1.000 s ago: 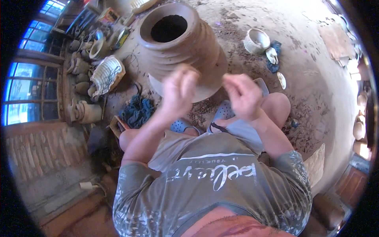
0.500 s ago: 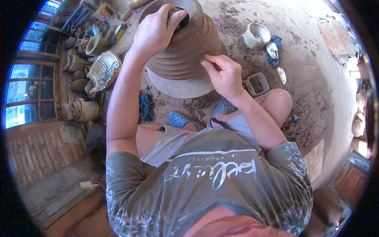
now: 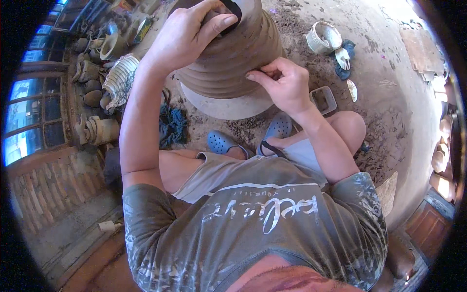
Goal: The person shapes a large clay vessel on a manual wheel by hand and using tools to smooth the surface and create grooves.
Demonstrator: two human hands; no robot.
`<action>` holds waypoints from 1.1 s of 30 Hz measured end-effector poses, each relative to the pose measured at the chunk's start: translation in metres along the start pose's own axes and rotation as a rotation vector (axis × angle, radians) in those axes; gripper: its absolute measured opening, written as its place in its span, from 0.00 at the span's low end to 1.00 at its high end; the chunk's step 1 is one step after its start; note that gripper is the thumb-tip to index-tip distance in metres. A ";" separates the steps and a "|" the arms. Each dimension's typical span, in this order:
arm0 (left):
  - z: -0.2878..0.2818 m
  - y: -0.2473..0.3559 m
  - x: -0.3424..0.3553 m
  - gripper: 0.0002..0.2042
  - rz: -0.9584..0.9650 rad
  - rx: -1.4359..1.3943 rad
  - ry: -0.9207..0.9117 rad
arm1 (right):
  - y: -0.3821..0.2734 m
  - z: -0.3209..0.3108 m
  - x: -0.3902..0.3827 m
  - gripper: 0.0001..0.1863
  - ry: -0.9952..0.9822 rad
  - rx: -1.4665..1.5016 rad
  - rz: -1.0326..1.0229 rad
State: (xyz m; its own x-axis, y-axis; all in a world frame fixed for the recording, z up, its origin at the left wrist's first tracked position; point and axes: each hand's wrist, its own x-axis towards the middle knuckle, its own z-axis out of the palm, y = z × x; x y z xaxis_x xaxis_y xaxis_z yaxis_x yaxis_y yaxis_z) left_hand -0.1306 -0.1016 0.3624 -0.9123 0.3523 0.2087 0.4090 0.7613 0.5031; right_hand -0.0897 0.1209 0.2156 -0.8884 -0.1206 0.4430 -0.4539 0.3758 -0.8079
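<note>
A large brown clay pot [image 3: 224, 63] with ridged walls stands on a round pale wheel disc [image 3: 224, 108] in front of me. At its top, my left hand [image 3: 187, 36] is bent over the near-left rim, fingers curled and partly hidden, with the thumb at the dark opening [image 3: 232, 10]. My right hand [image 3: 287, 82] is closed in a pinch against the lower right side of the pot, thumb and forefinger at a ridge. Whether anything small is between those fingertips cannot be seen.
Blue cloth [image 3: 172, 124] lies left of the wheel. To the right are a whitish bucket [image 3: 323, 38], a small rectangular tub [image 3: 323, 99] and clay scraps on the floor. Several pots [image 3: 90, 73] line the left wall below windows. My feet in blue clogs [image 3: 224, 142] rest near the wheel.
My view has shifted slightly. Both hands stay at the pot, the left at the rim and the right pinched at the side wall; the right fingers are curled a little more.
</note>
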 end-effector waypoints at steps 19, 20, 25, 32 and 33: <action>0.043 0.002 0.006 0.25 -0.083 0.330 0.308 | 0.037 -0.021 0.022 0.25 -0.101 -0.092 0.057; 0.044 0.005 0.008 0.26 -0.099 0.361 0.318 | 0.032 -0.016 0.013 0.27 -0.061 -0.112 -0.006; 0.056 0.018 0.015 0.31 -0.225 0.471 0.389 | 0.002 0.019 -0.039 0.39 -0.042 -0.082 0.015; 0.062 0.024 0.020 0.28 -0.242 0.405 0.422 | -0.017 0.018 -0.055 0.34 -0.073 -0.194 -0.032; 0.063 0.021 0.020 0.27 -0.226 0.422 0.444 | -0.008 0.008 -0.045 0.31 0.004 -0.156 -0.071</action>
State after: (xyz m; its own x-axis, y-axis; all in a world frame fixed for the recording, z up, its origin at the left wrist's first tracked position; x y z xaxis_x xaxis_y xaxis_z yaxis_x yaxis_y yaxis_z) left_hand -0.1393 -0.0445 0.3246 -0.8606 -0.0310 0.5083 0.0960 0.9704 0.2218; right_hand -0.0465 0.1160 0.1995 -0.8538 -0.1486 0.4989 -0.4994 0.5043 -0.7045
